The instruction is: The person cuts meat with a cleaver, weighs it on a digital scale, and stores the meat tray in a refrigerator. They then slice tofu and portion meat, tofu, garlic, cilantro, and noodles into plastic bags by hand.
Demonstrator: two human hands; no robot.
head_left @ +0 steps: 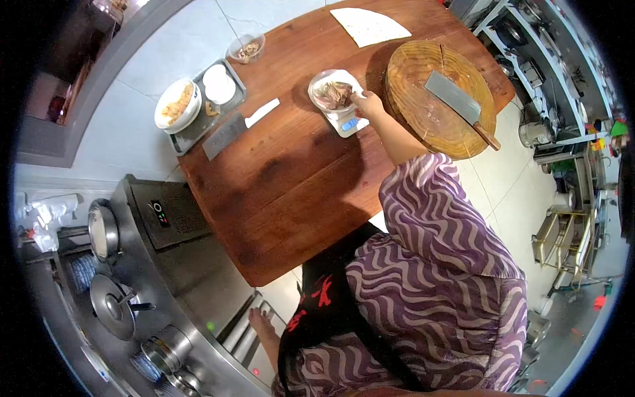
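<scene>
Your right hand (367,106) reaches over the broad, reddish-brown wooden table (291,198), its fingers drawn in at the side of a round, see-through bowl (313,96). The bowl sits on a smooth white scale (355,131) with a blue-lit display and holds thin, ragged, pinkish-brown pieces (336,96) that look like sliced meat. From this angle you can't tell whether your fingertips pinch the pieces or the bowl's rim. Your left hand (262,324) hangs low by the brushed-steel counter (205,278), fingers loosely parted and holding nothing that shows.

Just beside your right forearm lies a thick, round chopping block (413,109) of ringed, yellowish wood, a broad rectangular cleaver (453,97) with a wooden handle flat across it. Past it, near the table's far edge, you have a pale, wedge-shaped sheet (370,26) with one curved side. On the other side of the scale, a flat grey blade (225,135) lies beside a metal tray (236,74).
</scene>
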